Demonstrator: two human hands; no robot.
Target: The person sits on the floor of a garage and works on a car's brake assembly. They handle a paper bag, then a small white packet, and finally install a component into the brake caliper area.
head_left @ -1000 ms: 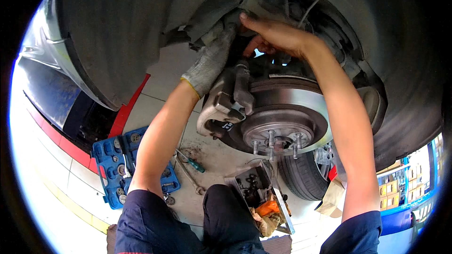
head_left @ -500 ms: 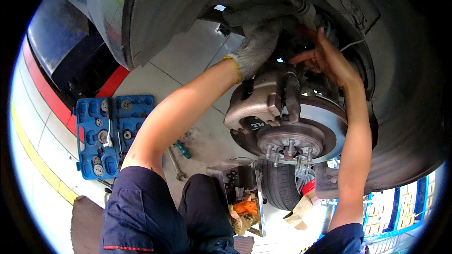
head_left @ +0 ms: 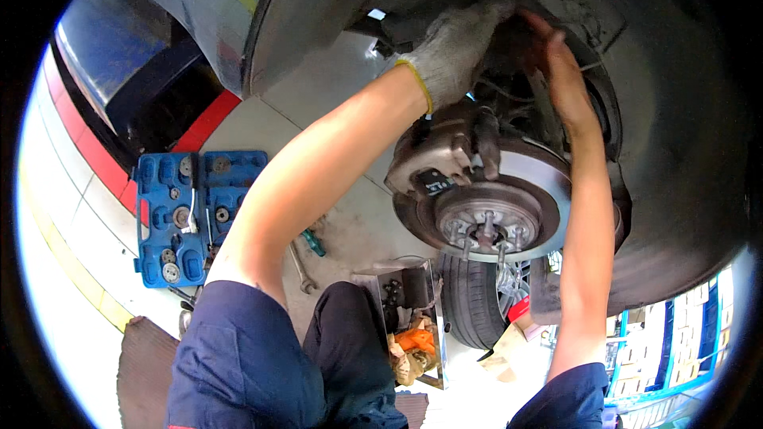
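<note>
Filling the upper right of the frame, the dark wheel arch (head_left: 683,151) curves over everything else, with the car's grey body panel (head_left: 199,24) running off to the upper left. Below it, right of centre, sits the bare brake disc (head_left: 540,183), its hub and wheel studs (head_left: 486,229) facing the camera, and the brake caliper (head_left: 445,151) clamped over the disc's upper left edge. A removed tyre (head_left: 469,302) stands just under the disc.

Both forearms rise from the lower edge into the arch. The left hand (head_left: 453,52), in a grey work glove with a yellow cuff, reaches above the caliper; its fingers curl into the shadowed parts behind the disc's top. How tightly that grip is closed, and on what, I cannot tell, since the fingertips are lost in the dark. The bare right hand (head_left: 560,71) lies just beside it to the right, fingers stretched nearly straight and close together, pressed flat against the parts above the disc rather than wrapped around anything.

On the floor at the left lies an open blue tool case (head_left: 191,214) with round metal pieces in its slots. Between it and the person's dark blue trousers lie a wrench (head_left: 300,268) and a green-handled screwdriver (head_left: 313,242). A small metal tray (head_left: 413,318) of parts and orange rags sits at lower centre.
</note>
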